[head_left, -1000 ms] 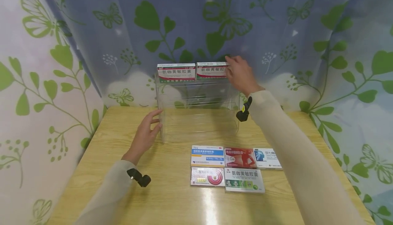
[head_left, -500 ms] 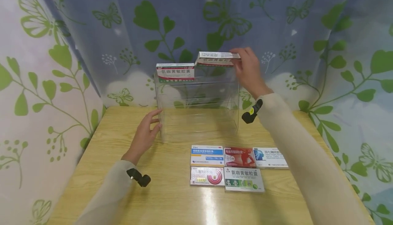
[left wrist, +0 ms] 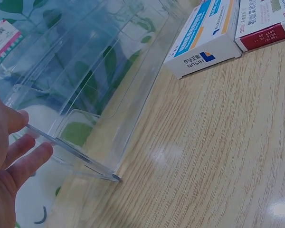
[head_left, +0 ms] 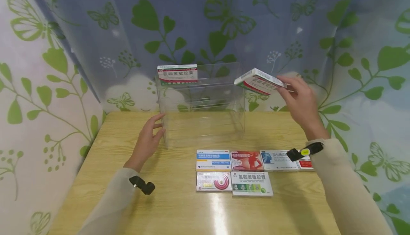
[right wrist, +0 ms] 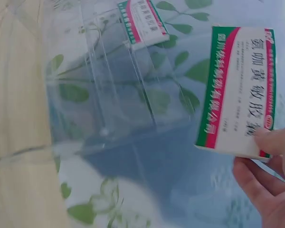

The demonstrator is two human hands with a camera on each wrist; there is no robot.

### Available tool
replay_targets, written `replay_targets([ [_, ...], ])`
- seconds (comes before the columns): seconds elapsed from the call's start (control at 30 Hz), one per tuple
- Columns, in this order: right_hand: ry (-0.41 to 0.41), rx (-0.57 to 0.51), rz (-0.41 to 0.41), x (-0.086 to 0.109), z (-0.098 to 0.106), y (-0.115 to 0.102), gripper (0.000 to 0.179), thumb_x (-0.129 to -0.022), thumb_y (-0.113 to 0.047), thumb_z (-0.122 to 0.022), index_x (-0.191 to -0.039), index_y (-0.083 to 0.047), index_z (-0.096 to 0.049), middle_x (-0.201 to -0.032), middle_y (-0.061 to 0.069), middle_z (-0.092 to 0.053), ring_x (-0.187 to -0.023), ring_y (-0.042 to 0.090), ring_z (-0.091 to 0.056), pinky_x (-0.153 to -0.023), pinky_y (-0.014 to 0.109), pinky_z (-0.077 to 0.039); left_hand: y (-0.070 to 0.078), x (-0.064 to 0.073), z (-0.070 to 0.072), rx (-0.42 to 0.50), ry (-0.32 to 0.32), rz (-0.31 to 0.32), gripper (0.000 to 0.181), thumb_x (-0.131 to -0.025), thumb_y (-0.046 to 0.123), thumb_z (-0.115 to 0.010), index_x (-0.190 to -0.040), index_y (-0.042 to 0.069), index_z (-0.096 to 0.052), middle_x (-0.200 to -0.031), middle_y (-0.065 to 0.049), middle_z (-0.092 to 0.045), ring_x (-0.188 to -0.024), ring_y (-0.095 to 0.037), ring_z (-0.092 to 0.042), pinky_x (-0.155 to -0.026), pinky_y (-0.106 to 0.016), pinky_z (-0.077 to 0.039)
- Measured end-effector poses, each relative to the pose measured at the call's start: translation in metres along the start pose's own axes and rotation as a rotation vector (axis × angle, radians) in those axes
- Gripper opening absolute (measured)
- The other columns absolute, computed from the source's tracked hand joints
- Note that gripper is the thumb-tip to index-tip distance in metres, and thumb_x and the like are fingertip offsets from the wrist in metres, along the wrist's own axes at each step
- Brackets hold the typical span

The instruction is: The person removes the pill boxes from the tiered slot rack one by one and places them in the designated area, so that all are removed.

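Observation:
My right hand (head_left: 301, 101) pinches the end of a white, red and green medicine box (head_left: 261, 82), held tilted in the air to the right of a clear tiered display rack (head_left: 205, 121). The right wrist view shows the thumb on the front of this box (right wrist: 240, 90) and fingers behind it. My left hand (head_left: 148, 140) touches the rack's left side with its fingertips; in the left wrist view the fingers (left wrist: 31, 161) lie along the panel's edge. A matching medicine box (head_left: 177, 74) stands on the rack's top tier at the left.
On the wooden table (head_left: 166, 199) before the rack lie a blue-and-white box (head_left: 213, 160), a red box (head_left: 247, 161), a white box with a blue head picture (head_left: 278, 160), a pink-ringed box (head_left: 213, 181) and a green-and-white box (head_left: 251, 183). A patterned curtain (head_left: 179, 21) hangs behind.
My right hand has lifted the medicine box off the rack's top right and carried it to the right and toward me, tilting it. My left hand stays at the rack's side.

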State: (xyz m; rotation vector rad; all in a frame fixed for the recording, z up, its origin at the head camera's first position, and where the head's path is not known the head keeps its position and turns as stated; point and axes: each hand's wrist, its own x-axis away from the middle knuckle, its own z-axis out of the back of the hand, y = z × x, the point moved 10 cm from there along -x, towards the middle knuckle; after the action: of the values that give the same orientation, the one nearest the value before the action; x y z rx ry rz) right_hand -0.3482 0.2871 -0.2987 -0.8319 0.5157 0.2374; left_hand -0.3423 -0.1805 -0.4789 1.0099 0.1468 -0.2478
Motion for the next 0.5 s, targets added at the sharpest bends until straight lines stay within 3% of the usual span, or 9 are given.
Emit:
replay_targets([
  [0.07, -0.029, -0.014, -0.032, 0.020, 0.009, 0.016, 0.036, -0.109, -0.011, -0.069, -0.144, -0.005, -0.069, -0.130, 0.012, -0.066, -0.113, -0.003, -0.068, -0.095, 0.002, -0.052, 0.000, 0.000, 0.000, 0.002, -0.001, -0.003, 0.060, -0.113, 0.008, -0.059, -0.168, 0.021, -0.040, -0.172, -0.016, -0.039, -0.142, -0.045, -0.058, -0.102, -0.062, -0.063],
  [0.17, -0.103, -0.014, -0.086, 0.052, 0.018, 0.038, 0.038, -0.109, -0.012, -0.068, -0.146, -0.003, -0.067, -0.133, 0.012, -0.065, -0.107, -0.020, -0.059, -0.092, -0.001, -0.050, -0.001, 0.000, 0.001, 0.009, 0.005, -0.009, 0.059, -0.113, 0.008, -0.059, -0.167, 0.022, -0.041, -0.172, -0.015, -0.040, -0.142, -0.045, -0.058, -0.101, -0.061, -0.063],
  [0.37, -0.260, 0.088, -0.136, 0.111, 0.033, 0.073, 0.039, -0.111, -0.017, -0.066, -0.149, -0.006, -0.066, -0.136, 0.022, -0.067, -0.100, -0.027, -0.055, -0.081, -0.001, -0.049, -0.003, 0.000, 0.000, 0.010, 0.004, -0.022, 0.059, -0.113, 0.008, -0.058, -0.168, 0.022, -0.040, -0.172, -0.016, -0.039, -0.140, -0.045, -0.059, -0.100, -0.062, -0.064],
  [0.5, -0.369, 0.115, -0.145, 0.145, 0.039, 0.091, 0.037, -0.113, -0.017, -0.063, -0.149, -0.007, -0.067, -0.137, 0.019, -0.067, -0.104, -0.024, -0.053, -0.079, 0.005, -0.052, -0.003, -0.001, -0.001, 0.015, 0.003, -0.021, 0.059, -0.113, 0.009, -0.059, -0.168, 0.023, -0.041, -0.173, -0.015, -0.039, -0.140, -0.044, -0.059, -0.100, -0.061, -0.064],
])
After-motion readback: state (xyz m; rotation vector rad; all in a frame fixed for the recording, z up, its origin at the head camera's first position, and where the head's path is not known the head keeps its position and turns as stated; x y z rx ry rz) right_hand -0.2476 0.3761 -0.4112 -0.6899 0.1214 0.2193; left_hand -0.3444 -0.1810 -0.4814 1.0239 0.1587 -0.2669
